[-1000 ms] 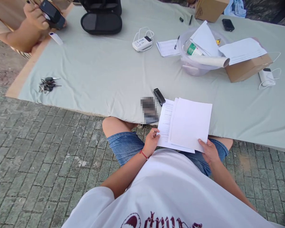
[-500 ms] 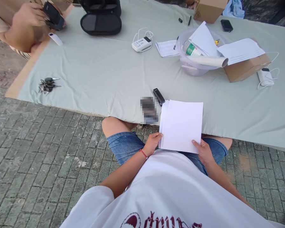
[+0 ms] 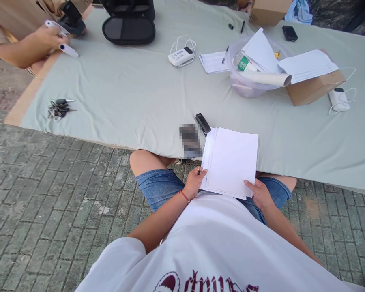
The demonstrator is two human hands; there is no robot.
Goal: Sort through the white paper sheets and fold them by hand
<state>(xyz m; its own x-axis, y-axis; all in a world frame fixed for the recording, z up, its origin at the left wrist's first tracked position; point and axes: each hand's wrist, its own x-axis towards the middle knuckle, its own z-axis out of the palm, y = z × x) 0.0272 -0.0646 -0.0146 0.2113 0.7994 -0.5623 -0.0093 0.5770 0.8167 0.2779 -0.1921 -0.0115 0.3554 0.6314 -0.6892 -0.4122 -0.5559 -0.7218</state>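
I hold a stack of white paper sheets [image 3: 231, 160] over my lap, its far end resting on the edge of the grey-clothed table [image 3: 124, 93]. My left hand [image 3: 195, 181] grips the stack's lower left edge, fingers curled on it. My right hand [image 3: 260, 194] grips the lower right corner from below, thumb on top. The top sheet is blank. A small black stapler [image 3: 202, 123] lies on the table just beyond the stack's upper left corner.
Another person's hand [image 3: 48, 38] at the far left corner holds a white pen-like object. Also on the table are keys [image 3: 59, 108], a black case [image 3: 128, 26], a white device with cord [image 3: 180, 55], a plastic bowl with papers [image 3: 255, 65], cardboard boxes [image 3: 314, 87] and a phone [image 3: 290, 33].
The fanned sheets have been squared into one neat stack and pulled slightly toward me. The other person's hand lowered from the dark phone to the white object on the table.
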